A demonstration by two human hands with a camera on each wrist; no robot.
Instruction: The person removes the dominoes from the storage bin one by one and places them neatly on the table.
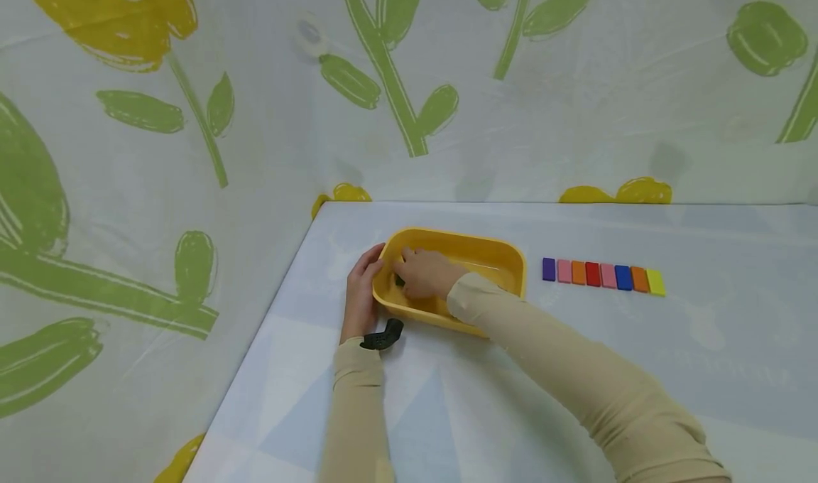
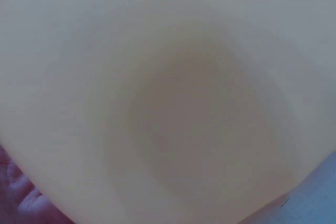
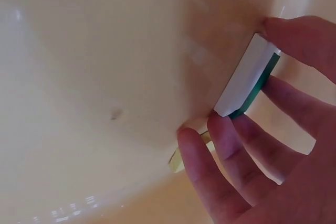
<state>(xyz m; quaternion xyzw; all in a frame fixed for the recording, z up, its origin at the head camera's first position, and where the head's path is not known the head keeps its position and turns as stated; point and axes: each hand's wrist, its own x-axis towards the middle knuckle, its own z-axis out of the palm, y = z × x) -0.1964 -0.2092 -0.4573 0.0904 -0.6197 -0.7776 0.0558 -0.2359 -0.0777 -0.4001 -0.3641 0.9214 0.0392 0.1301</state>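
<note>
My right hand (image 1: 427, 273) reaches down inside a yellow plastic bin (image 1: 505, 252). In the right wrist view it pinches a green tile with a white back (image 3: 247, 80), thumb at one end and fingertips at the other. Beneath those fingers a pale yellow tile (image 3: 178, 160) partly shows against the bin's inside. My left hand (image 1: 363, 291) rests along the outer left end of the bin, fingers up against its wall near the rim. A pale, blurred surface fills most of the left wrist view, with part of the hand (image 2: 29, 198) at its lower left corner.
Right of the bin, a straight row of several coloured tiles lies on the table, from a purple tile (image 1: 549, 269) to a yellow tile (image 1: 655, 283). A black wrist device (image 1: 383, 335) sits at the left cuff. Flower-printed cloth walls (image 1: 268, 114) border the table's left and back edges.
</note>
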